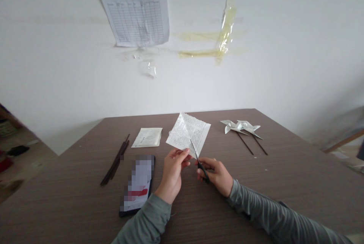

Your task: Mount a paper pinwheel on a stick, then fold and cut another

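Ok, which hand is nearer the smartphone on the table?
Left. The left hand, holding the printed paper, is just right of the smartphone, not touching it. The right hand, on the scissors, lies farther right, beyond the left hand.

Count: 2 hands, left hand [173, 170] and right hand [214, 175]. 1 pair of scissors [201, 165]. 1 printed paper square [186, 134] in hand. On the table [284, 198]: 1 printed paper sheet [147, 137], 1 phone [137, 185], 1 bundle of dark sticks [115, 160] (number unclear), 2 paper pinwheels [240, 126] on sticks toward the far right edge. On the wall: 1 printed chart [136, 16].
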